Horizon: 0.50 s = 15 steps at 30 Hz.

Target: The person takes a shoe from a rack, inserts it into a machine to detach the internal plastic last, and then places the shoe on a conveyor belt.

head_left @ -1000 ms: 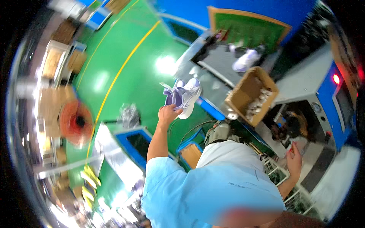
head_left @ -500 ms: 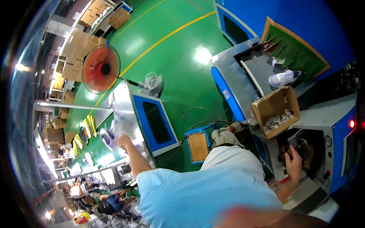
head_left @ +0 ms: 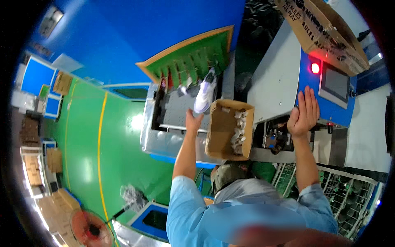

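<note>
Black-lettered carton [head_left: 317,36] beyond the hands [head_left: 305,114]

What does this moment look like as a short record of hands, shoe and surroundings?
left hand: near the shoe, contact unclear
right hand: fingers extended, near the screen
shoe: white and lavender, toe toward the left hand
open box: right of the shoe, white pieces inside
red light: lit, on blue panel
floor: green with yellow line

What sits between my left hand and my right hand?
In the head view, an open cardboard box holding white pieces, then a machine's grey panel.
</note>
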Motion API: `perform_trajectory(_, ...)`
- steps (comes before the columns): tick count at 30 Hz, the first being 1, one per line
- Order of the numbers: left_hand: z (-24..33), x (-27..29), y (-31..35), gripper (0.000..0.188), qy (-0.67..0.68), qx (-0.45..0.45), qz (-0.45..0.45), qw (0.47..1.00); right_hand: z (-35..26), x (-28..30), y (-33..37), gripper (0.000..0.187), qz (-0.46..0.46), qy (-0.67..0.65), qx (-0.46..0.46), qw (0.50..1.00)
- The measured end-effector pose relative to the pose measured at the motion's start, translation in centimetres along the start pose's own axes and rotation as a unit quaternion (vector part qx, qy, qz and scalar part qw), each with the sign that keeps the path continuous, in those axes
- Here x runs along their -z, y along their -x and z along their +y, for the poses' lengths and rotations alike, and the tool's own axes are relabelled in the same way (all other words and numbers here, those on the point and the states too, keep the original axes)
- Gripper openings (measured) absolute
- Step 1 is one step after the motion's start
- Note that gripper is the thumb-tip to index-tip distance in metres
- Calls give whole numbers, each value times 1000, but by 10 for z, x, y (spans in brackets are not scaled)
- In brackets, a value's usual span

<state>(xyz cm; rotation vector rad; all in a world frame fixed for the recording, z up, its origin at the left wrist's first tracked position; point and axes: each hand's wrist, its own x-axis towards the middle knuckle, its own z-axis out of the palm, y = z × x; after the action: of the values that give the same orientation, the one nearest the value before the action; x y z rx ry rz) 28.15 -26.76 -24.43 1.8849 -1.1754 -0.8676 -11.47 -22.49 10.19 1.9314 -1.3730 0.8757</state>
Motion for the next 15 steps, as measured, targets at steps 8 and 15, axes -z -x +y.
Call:
perform_trajectory(8, 32, -107, -113, 75, -130, -73, 32, 988, 13, -11, 39, 56, 8, 86, 29, 996)
perform_trajectory(15, 59, -24, -141, 60, -10, -14, -113, 993, 4, -12, 27, 52, 9, 65, -1, 998)
